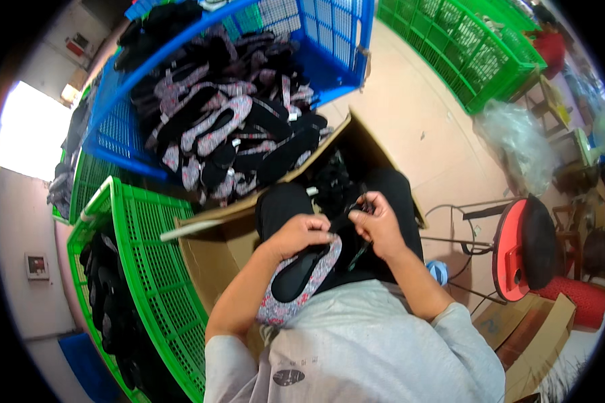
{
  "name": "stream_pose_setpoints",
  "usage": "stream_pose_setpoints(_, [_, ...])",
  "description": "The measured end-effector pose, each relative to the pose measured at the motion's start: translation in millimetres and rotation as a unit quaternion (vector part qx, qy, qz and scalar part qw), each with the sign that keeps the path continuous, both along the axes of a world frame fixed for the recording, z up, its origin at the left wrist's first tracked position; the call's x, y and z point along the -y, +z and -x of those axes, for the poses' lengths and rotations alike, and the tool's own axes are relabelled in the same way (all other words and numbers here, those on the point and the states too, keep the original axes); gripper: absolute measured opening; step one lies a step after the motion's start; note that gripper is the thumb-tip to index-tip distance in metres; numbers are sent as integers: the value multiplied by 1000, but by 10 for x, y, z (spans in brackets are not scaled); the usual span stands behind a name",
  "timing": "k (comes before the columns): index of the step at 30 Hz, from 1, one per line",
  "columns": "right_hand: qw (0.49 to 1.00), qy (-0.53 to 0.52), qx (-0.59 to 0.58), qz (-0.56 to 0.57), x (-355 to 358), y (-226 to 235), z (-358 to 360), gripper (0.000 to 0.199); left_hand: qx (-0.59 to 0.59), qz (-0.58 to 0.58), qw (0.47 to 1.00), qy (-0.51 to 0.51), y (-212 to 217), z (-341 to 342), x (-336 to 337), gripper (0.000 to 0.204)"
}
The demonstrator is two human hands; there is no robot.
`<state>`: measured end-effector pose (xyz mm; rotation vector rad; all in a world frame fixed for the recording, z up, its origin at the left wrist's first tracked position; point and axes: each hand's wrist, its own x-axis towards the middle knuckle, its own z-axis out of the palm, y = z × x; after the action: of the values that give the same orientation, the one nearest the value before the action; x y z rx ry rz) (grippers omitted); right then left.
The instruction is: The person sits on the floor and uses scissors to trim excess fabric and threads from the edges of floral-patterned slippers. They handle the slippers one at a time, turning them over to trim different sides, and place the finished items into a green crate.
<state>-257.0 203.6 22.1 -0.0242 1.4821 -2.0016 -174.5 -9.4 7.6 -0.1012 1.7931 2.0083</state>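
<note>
A flat slipper (305,293) with a floral-patterned rim and a black middle lies across my lap. My left hand (300,236) is closed on its upper end, thumb on top. Just right of it, my right hand (378,225) pinches a thin black strip (360,254), which hangs below the fingers. Dark material spans the gap between the two hands; whether it belongs to the slipper I cannot tell. Beyond my knees, an open cardboard box (228,258) holds black pieces (333,178), partly hidden by my legs.
A blue crate (339,80) ahead left is heaped with similar floral slippers (218,127). On the left, a green crate (158,245) holds black pieces. Another green crate (450,47) stands far right, near a clear plastic bag (517,144). A red-and-black round stool (511,248) sits at right.
</note>
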Motion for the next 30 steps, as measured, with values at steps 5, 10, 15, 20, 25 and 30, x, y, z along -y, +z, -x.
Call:
stream_pose_setpoints(5, [1000,7,6,26,-216,30,95,18,97,-103,985,95,-174,-47,42,14])
stream_pose_setpoints(10, [975,223,9,24,-308,117,-5,18,167,-192,957,138,-34,29,15,10])
stream_pose_setpoints(15, [946,317,48,-49,-223,180,-84,19,185,-196,951,152,-38,74,11,10])
stream_pose_setpoints(20, [934,331,89,-96,-132,237,-85,20,190,-187,952,149,-95,112,42,12])
stream_pose_setpoints(25, [929,338,96,-119,-48,242,-61,21,205,-169,951,156,-154,163,43,10])
stream_pose_setpoints(30, [924,341,103,-136,24,277,-26,22,203,-156,956,145,-163,192,15,9])
